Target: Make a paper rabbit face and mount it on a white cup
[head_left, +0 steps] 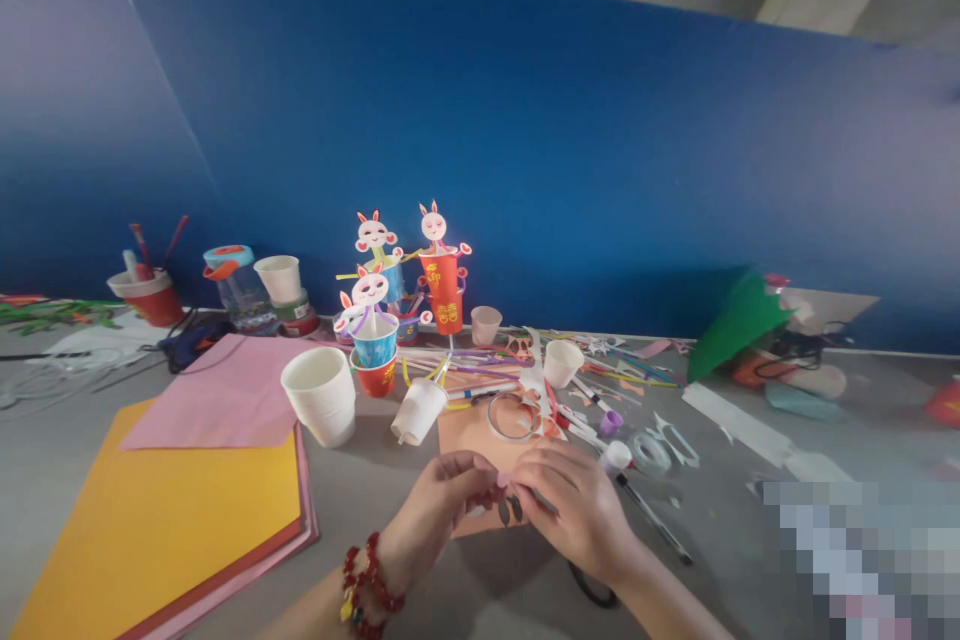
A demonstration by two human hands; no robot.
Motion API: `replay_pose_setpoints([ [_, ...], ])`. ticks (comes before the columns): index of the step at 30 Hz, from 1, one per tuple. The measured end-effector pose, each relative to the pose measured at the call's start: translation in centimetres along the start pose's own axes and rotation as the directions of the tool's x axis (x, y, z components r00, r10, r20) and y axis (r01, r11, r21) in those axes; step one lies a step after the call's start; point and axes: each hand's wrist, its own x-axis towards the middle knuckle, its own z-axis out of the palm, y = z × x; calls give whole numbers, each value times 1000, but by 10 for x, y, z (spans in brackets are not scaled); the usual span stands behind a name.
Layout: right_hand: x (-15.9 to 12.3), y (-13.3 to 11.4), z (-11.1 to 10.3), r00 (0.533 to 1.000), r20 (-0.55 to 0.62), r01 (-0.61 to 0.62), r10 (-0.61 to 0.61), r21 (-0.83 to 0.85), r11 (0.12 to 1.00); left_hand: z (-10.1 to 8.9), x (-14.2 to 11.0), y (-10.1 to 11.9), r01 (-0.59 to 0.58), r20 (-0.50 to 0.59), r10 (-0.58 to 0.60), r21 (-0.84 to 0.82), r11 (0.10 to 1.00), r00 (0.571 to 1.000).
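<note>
My left hand [439,505], with a red bead bracelet at the wrist, and my right hand [574,505] meet low in the middle, fingers pinched together over small dark oval paper pieces [510,510]. A thin pen-like tool [546,502] lies across my right fingers. Both hands rest above an orange-tan paper sheet [472,430]. Black scissors handles [592,590] peek out under my right wrist.
White paper cups [321,395] and a tipped cup [418,410] stand ahead. Bunny-topped cup figures [375,330] sit by the blue wall. Yellow paper [165,510] and pink paper [217,390] lie left. Straws, markers, a tape ring [511,416] and a green cone [731,320] are scattered right.
</note>
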Motion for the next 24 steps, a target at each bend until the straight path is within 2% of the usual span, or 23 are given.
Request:
replay_pose_setpoints([
  [6,3,2,3,999,2,-39,39,29,999,-4,0,-1,-44,-1,44,51,998,999],
  [19,4,1,1,998,53,-42,40,41,998,-4,1,-3,-50,-13,53,158,986,999],
  [22,5,0,0,987,51,-155,149,142,978,-5,1,-2,-76,-32,84,205,976,996],
  [24,6,1,0,940,102,-341,325,280,897,-7,2,0,-110,-69,130,244,964,989],
])
